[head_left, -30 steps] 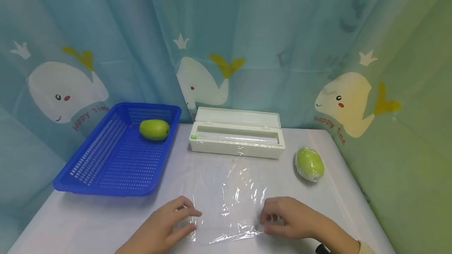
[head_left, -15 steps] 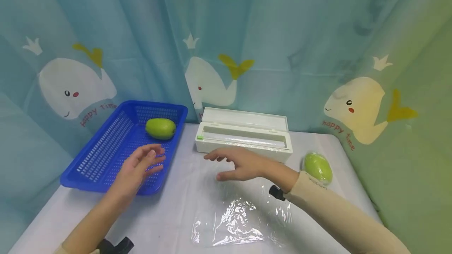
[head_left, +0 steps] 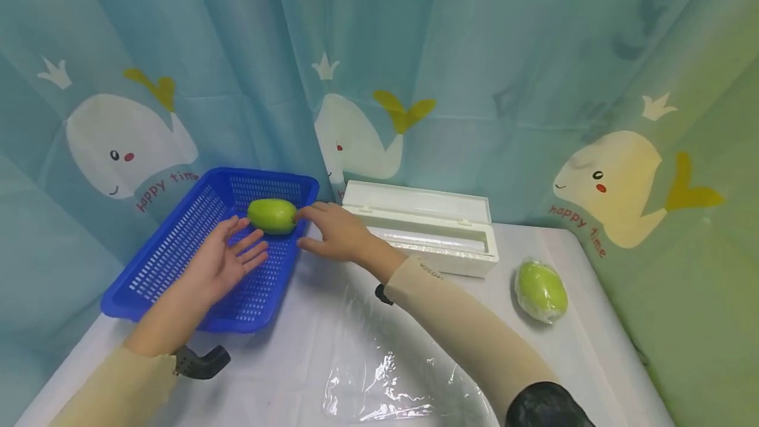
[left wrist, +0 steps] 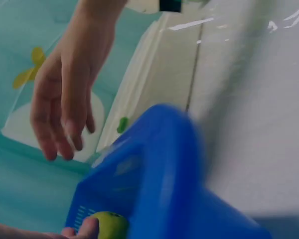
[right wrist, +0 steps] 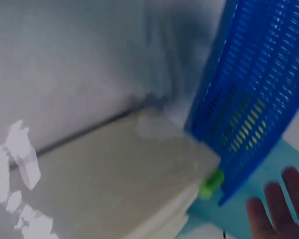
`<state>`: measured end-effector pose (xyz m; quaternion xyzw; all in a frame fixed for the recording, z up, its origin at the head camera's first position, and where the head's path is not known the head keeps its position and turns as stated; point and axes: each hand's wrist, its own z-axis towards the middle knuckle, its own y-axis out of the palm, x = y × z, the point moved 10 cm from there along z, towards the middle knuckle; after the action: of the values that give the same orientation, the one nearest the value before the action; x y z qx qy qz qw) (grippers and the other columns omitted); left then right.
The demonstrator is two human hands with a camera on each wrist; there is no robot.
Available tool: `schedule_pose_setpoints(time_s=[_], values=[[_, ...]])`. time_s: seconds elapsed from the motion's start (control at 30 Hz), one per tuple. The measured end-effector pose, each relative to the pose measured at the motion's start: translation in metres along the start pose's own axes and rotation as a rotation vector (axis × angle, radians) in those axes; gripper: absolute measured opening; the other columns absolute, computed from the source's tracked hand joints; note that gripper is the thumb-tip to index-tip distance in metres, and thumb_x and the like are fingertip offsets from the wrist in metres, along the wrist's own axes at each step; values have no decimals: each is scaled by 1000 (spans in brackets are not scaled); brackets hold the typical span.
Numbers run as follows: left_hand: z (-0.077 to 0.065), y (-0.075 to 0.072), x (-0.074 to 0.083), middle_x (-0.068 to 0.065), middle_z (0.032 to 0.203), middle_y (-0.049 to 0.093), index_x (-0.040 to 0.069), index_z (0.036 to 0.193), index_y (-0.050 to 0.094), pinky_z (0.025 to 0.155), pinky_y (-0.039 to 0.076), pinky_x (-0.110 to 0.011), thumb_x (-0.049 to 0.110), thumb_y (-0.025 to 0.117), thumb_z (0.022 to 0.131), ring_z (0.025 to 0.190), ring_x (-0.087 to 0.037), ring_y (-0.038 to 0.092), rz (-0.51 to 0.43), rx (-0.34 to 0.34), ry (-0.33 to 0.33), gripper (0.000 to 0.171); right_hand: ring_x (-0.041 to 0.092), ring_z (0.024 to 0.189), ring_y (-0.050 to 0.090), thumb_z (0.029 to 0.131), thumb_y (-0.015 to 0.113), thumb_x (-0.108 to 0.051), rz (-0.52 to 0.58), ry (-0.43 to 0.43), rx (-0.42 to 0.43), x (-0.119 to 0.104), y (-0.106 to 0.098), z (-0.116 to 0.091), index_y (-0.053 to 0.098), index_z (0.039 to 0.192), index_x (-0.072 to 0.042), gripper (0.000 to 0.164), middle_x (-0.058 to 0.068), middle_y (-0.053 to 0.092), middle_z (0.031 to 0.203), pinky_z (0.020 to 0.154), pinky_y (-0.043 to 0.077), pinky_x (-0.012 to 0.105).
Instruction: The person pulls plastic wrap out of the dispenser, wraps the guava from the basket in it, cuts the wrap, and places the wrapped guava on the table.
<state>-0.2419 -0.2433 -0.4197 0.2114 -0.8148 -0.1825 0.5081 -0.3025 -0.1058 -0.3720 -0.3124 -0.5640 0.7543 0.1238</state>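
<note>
A bare green oval fruit (head_left: pixel 271 217) lies at the far end of the blue basket (head_left: pixel 237 308). My left hand (head_left: pixel 222 259) is held over the basket, palm turned up and fingers spread, near the fruit's left side. On the other side my right hand (head_left: pixel 335 229) reaches across the basket rim, its fingertips right at the fruit's right end. Neither hand grips anything. In the left wrist view the right hand (left wrist: pixel 70 94) hangs with loose fingers above the rim, and the fruit (left wrist: pixel 109 225) shows partly behind the left fingers (left wrist: pixel 87 230).
A white cling film box (head_left: pixel 439 262) stands at the back with its lid (head_left: pixel 421 199) raised and a roll inside. Clear film (head_left: pixel 379 374) spreads from it toward the front. A film-wrapped green fruit (head_left: pixel 541 290) sits at right. A whale-print curtain (head_left: pixel 462 84) hangs behind.
Both hands have left the film's front edge and moved forward and left to the basket. The right hand has crossed in front of the box to the bare fruit.
</note>
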Motion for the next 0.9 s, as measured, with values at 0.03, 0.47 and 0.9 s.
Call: schedule_pose_setpoints(time_s=[0.03,0.47,0.9], values=[[4,-1,1,-8,168,-3,24,160,-6,122,19,-40,49,36,105,154,-30,5,-23,11,-14,74,18,125,56,96,63,-38,-34,13,17,-1,3,6,58,137,-17,46,0,62,134,106,45,31],[38,-18,7,-7,166,-19,29,156,-21,124,12,-39,42,26,107,154,-28,-6,-42,72,-97,70,22,142,41,90,66,-35,-278,148,-112,-13,50,55,47,150,-19,64,6,47,152,120,28,43],[61,-25,5,-10,161,-31,34,148,-37,123,9,-41,45,27,106,152,-30,-15,-44,93,-173,77,20,147,33,93,54,-46,-398,224,-279,-10,67,58,28,158,-23,74,2,37,159,123,17,41]])
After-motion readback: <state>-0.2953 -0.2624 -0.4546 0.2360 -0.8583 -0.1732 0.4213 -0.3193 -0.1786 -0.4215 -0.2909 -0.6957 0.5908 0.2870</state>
